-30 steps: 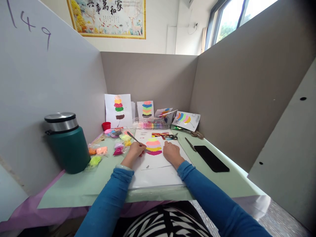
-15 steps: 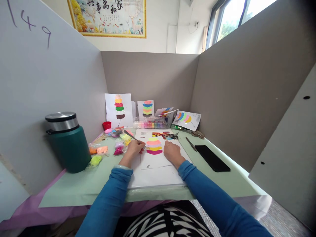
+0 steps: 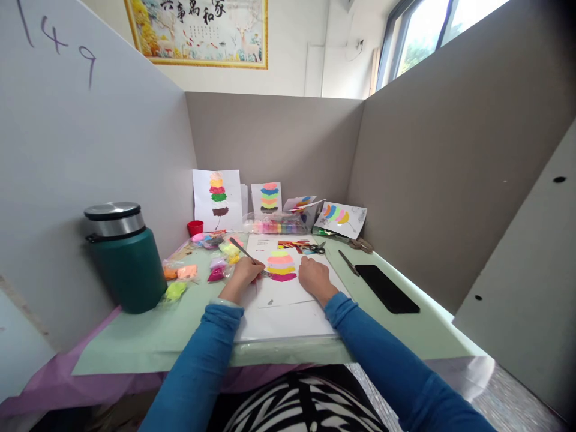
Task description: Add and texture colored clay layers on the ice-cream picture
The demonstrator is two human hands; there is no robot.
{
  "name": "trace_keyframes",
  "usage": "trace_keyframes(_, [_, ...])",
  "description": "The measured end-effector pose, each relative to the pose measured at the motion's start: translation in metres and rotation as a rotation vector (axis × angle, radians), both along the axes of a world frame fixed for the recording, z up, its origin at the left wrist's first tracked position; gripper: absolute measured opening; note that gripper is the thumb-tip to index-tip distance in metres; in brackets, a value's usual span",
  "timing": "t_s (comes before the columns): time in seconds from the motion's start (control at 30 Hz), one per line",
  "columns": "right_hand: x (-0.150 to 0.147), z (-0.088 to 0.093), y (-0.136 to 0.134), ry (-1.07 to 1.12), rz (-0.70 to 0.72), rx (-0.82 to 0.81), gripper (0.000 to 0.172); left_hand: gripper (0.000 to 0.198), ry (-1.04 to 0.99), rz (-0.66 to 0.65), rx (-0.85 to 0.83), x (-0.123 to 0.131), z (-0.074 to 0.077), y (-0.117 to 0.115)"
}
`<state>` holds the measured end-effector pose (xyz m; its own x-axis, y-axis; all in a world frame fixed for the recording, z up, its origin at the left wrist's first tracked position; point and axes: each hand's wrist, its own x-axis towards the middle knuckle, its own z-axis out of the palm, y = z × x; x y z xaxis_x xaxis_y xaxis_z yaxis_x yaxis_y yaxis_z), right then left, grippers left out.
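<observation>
Grey partitions bound left, far and right sides of green-covered worktop; near edge just past white paper. Green strips flank paper — one toward flask at left, one toward black slab at right. Right hand curled on paper beside layered coloured shape; cannot tell whether grip holds anything. Left hand — narrow grip, holding fork, tines at shape's lower left. Versus half-second ago: tines lower, nearer magenta bottom layer; right hand same.
</observation>
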<state>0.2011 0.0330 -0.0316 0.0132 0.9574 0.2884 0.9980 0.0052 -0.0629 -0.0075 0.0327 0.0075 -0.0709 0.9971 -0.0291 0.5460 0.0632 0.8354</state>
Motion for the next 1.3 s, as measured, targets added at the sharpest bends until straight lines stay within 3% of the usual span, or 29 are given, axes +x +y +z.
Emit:
trace_keyframes(0.23, [-0.001, 0.003, -0.003, 0.003, -0.001, -0.019, 0.031, 0.013, 0.0, 0.049, -0.008, -0.007, 0.005, 0.0])
trace_keyframes(0.43, [-0.001, 0.004, -0.003, -0.003, 0.002, -0.017, 0.031, 0.015, -0.143, -0.08, 0.057, -0.002, 0.0, -0.001])
trace_keyframes(0.57, [-0.001, 0.003, -0.002, -0.002, -0.004, -0.02, 0.031, 0.012, -0.089, -0.13, 0.044, 0.006, -0.004, -0.001])
trace_keyframes(0.83, [0.001, 0.0, -0.001, 0.013, 0.001, 0.011, 0.03, 0.013, 0.065, 0.031, 0.009, 0.001, 0.008, -0.005])
trace_keyframes(1.0, [0.0, 0.001, -0.002, 0.014, -0.003, 0.004, 0.03, 0.012, 0.061, 0.073, 0.023, -0.007, 0.008, -0.001])
trace_keyframes(1.3, [-0.002, 0.008, -0.004, 0.02, -0.013, -0.065, 0.034, 0.018, -0.169, -0.223, 0.099, 0.013, 0.002, -0.01])
